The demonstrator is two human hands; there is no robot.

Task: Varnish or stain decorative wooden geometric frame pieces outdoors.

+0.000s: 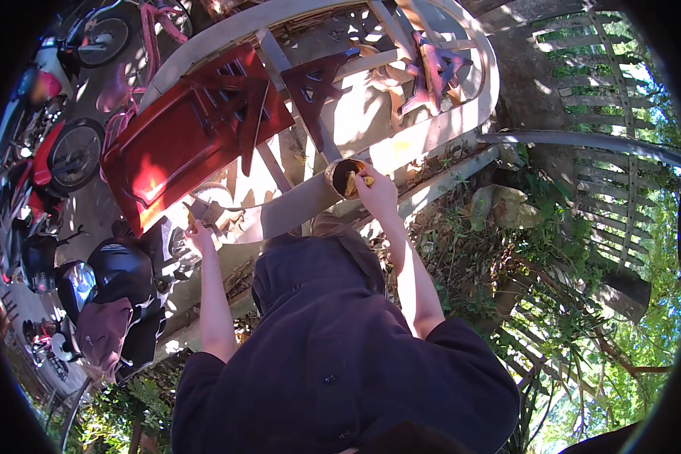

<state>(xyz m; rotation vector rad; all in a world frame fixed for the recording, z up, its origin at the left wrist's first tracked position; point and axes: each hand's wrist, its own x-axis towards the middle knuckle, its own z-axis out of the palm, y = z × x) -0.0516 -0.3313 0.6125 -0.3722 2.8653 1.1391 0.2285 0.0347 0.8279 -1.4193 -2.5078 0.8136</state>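
Note:
My right hand (378,198) is closed at the rim of a round container (346,172) with a dark inside, its fingers around a small yellow object (367,181) there. My left hand (200,238) is lower left, fingers curled at a small pale-tan item I cannot make out, beside the glossy red-brown panel (155,151). That panel and angular red-brown cut-out pieces (310,83) rest on a pale, rounded openwork frame (477,91). A lighter reddish piece (431,76) lies at the frame's right end.
Parked motorbikes (76,155), a pink bicycle (150,30) and dark bags or covers (121,295) crowd the left. A weathered slatted structure (605,189) and a curved rail (583,138) are at the right. Plants, rocks (507,208) and dry leaves cover the ground below the frame.

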